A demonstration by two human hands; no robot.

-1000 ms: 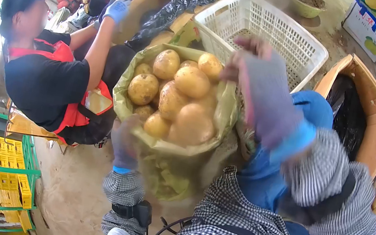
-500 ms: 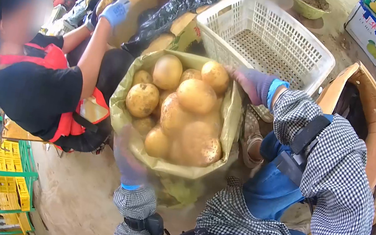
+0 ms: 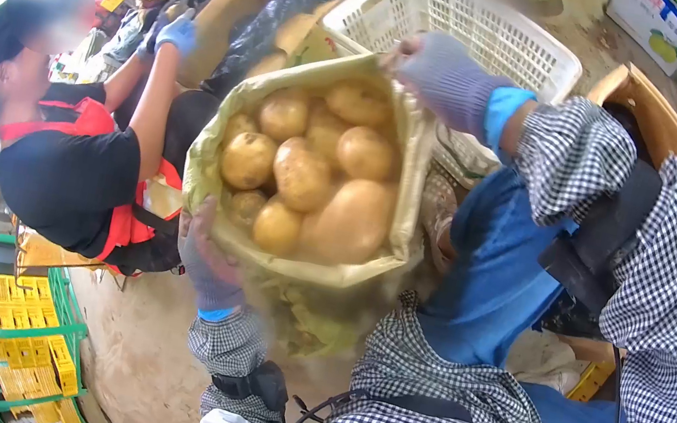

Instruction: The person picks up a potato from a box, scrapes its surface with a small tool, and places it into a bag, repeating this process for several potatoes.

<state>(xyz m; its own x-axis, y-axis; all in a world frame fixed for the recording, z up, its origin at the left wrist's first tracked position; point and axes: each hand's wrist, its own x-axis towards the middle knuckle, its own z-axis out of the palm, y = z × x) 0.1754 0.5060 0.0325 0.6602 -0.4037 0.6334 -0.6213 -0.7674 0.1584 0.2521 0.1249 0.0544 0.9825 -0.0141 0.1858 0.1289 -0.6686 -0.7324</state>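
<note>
A yellow-green sack (image 3: 319, 270) full of round tan produce (image 3: 301, 174) that looks like potatoes stands open in front of me. At its upper right rim, my right hand (image 3: 448, 75), in a purple-grey knit glove, has its fingers closed on the edge. My left hand (image 3: 208, 257), in a similar glove, grips the rim at the lower left. Both hands are slightly blurred, and the fingertips are partly hidden by the sack edge.
A white plastic crate (image 3: 479, 28) lies beyond the sack. An open cardboard box (image 3: 663, 115) is at the right, near printed cartons (image 3: 660, 33). A co-worker (image 3: 76, 156) sits at the left, above yellow crates (image 3: 32, 330). Black plastic (image 3: 286, 21) hangs over a carton.
The sack rim has shifted up and left and tilted, and the produce has settled lower inside. My right hand has moved up and left with the rim. My left hand has moved slightly left.
</note>
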